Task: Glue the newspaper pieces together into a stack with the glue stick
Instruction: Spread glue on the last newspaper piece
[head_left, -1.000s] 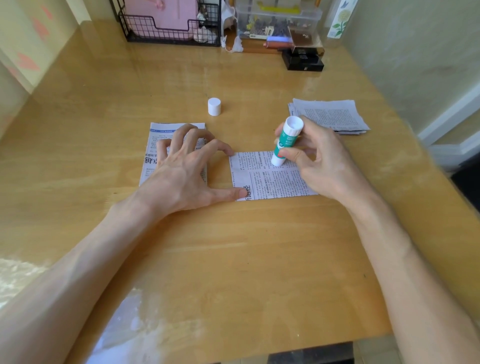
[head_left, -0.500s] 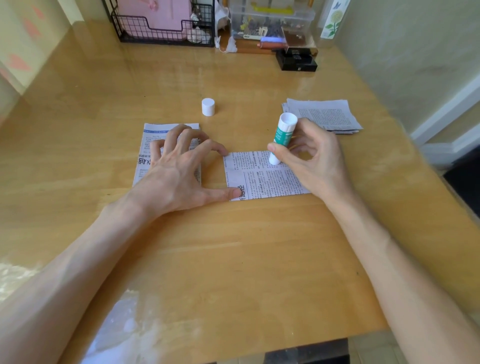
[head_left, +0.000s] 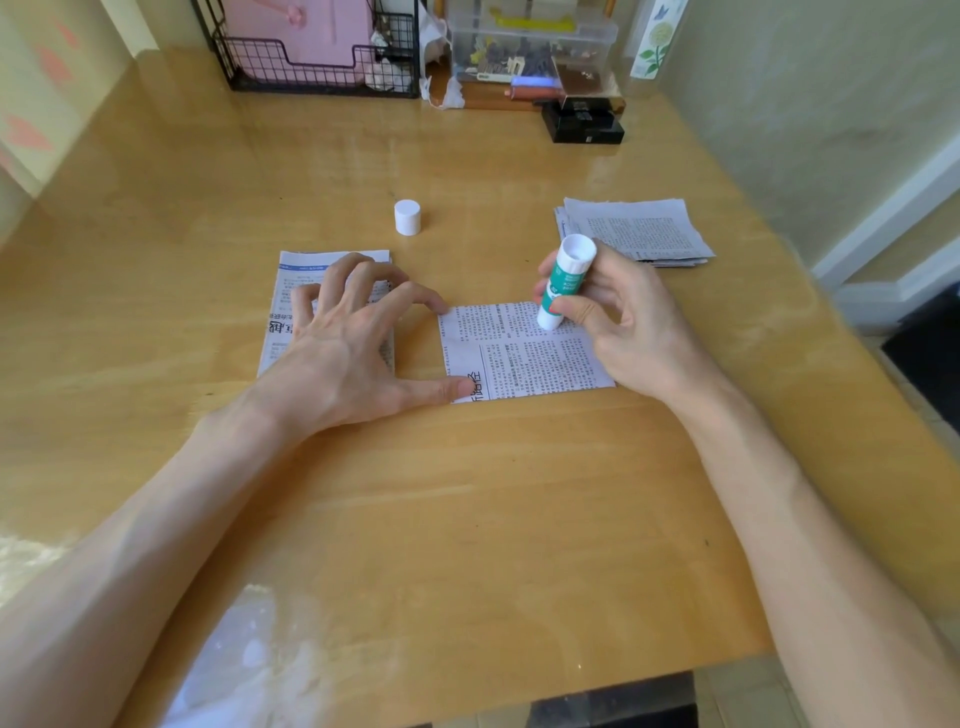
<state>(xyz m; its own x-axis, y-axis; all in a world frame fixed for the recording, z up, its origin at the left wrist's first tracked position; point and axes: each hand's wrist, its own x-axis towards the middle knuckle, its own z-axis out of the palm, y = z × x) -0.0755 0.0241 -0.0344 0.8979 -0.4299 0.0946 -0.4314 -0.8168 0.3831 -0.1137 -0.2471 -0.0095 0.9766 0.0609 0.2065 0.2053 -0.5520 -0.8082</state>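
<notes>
Honey-coloured wood is our counter (head_left: 467, 519), with a wire basket (head_left: 322, 78) and a clear box (head_left: 530, 47) at the back by the pale wall (head_left: 805, 104). We judge one sheet is mid-gluing: our right hand (head_left: 628, 322) is wrapped round the glue stick (head_left: 563, 283), tip down on the far part of the middle newspaper piece (head_left: 519, 358), while our left hand (head_left: 343, 353), fingers spread and gripping nothing, pins that piece's left corners with thumb and forefinger. Next, we think, the glue must cover the rest before the sheet meets another squarely, perhaps the left-hand piece (head_left: 291, 291) or one from the pile of pieces (head_left: 639, 228).
</notes>
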